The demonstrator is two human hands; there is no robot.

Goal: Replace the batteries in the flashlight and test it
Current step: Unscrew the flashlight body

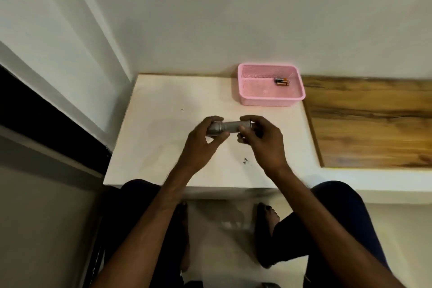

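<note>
- A person sits at a white table (pixel 163 147) that stands against a pale wall (pixel 233 18), and both bare forearms reach forward over its near edge.
- The flashlight (pixel 230 126) is a short silver-grey tube. It is held level and crosswise over the middle of the table, between the two hands.
- The left hand (pixel 203 140) holds the thicker left end of the flashlight. Its fingers (pixel 212 120) curl over the top and the thumb presses from the near side.
- The right hand (pixel 263 141) holds the narrower right end. Its fingers (pixel 254 119) wrap over the tip, and the thumb (pixel 243 130) lies against the barrel.
- Only the middle part of the barrel shows between the hands, and both ends are covered. It is not possible to tell whether either end cap is loose or tight.
- A pink mesh basket (pixel 271 100) sits at the far right corner of the table, well apart from the hands.
- Two batteries (pixel 281 82) with black and orange casing lie side by side in the basket, near its far right corner.
- A small dark mark (pixel 245 161) is on the table just near of the right hand, and a tiny speck (pixel 181 109) lies further back on the left.
- A wooden surface (pixel 374 124) with a brown grain adjoins the table on its right side.
- Below the table edge the person's knees in dark trousers (pixel 339 206) are spread apart, and a bare foot (pixel 268 213) rests on the floor between them.
</note>
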